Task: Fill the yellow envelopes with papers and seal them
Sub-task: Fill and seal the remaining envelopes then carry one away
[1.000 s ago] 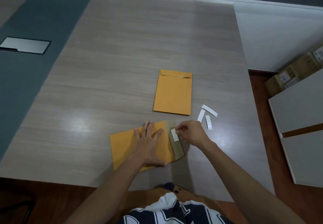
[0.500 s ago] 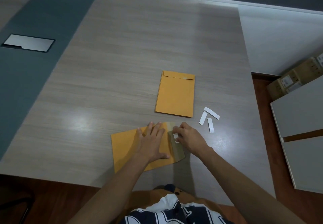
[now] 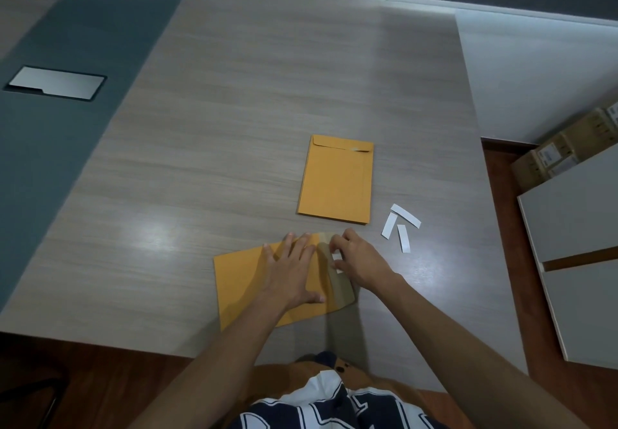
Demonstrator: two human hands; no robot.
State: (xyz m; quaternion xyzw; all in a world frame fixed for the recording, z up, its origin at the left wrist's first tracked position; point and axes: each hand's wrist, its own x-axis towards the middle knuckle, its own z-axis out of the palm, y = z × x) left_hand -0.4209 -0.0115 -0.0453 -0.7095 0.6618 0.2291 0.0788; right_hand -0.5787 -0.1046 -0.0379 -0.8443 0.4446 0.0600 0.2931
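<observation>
Near envelope (image 3: pixel 254 281) pinned flat on counter (image 3: pixel 234 127) under spread left hand (image 3: pixel 294 271). White strip (image 3: pixel 337 261) pinched on flap by right-hand fingers (image 3: pixel 334 244). Second envelope (image 3: pixel 336 181) beyond fingers judged sealed. Three strips (image 3: pixel 401 224) discarded right of fingers. Flap not yet closed.

Table (image 3: pixel 207 167) left bare; 3 strips (image 3: pixel 399 228) crowd right.

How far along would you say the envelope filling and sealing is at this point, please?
Looks done: the far envelope lies with its flap folded down, and three peeled white strips lie beside it. In hand: the left hand presses the near envelope flat while the right hand pinches a white strip at its open flap. Left: finish peeling, fold the flap and press it shut. Its contents are hidden.
</observation>
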